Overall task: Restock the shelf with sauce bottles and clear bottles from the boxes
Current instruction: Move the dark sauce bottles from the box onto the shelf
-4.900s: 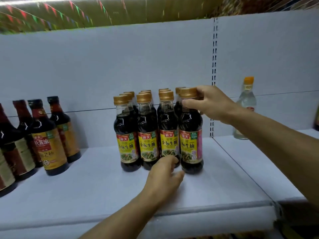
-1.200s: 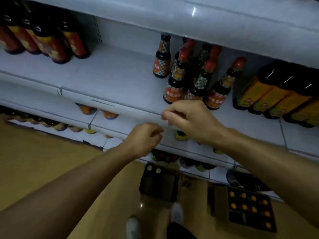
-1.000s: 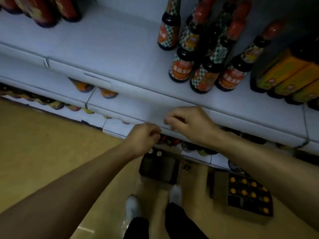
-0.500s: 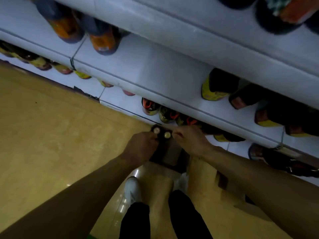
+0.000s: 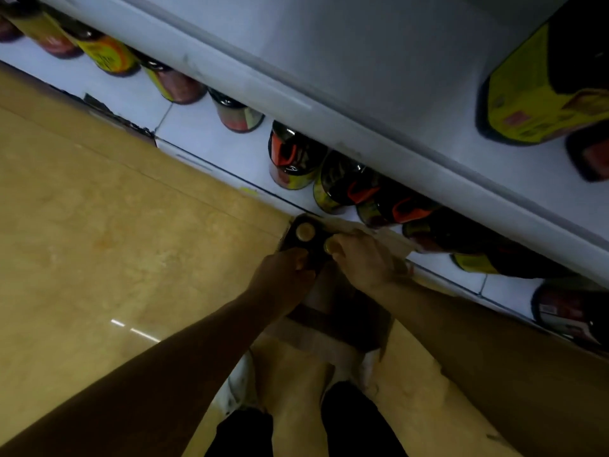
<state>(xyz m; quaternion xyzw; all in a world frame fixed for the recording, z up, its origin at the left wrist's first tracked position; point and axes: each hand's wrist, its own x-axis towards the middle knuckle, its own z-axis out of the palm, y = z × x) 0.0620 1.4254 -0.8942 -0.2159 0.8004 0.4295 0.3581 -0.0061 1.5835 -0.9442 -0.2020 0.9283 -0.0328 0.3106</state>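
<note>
I am looking straight down past both forearms into the brown cardboard box (image 5: 333,311) that sits on the tan floor against the foot of the shelving, and the whole next move hangs on the two dark sauce bottles with round gold caps standing at its far end. The free bottle (image 5: 305,231) stands upright just beyond my left hand (image 5: 284,279), up and slightly to that hand's right, its long axis pointing straight at the camera so that I see little more than the cap. My left hand is the nearer one to it; its fingers are curled down into the box, and I cannot tell whether they already grip anything or hold nothing, since the box interior is dark below them. My right hand (image 5: 365,262) is closed over the second bottle (image 5: 330,246), whose gold cap peeks out at the fingertips, so I judge that one to be held by the neck. The pale box flap (image 5: 372,233) lies just past the right hand, against the bottom white shelf (image 5: 211,140), where dark bottles with red and yellow labels (image 5: 293,159) stand in a row beyond both hands. I judge this the pick-up step, with a straight vertical lift needed to clear the box wall before the bottles go up to the shelf.
</note>
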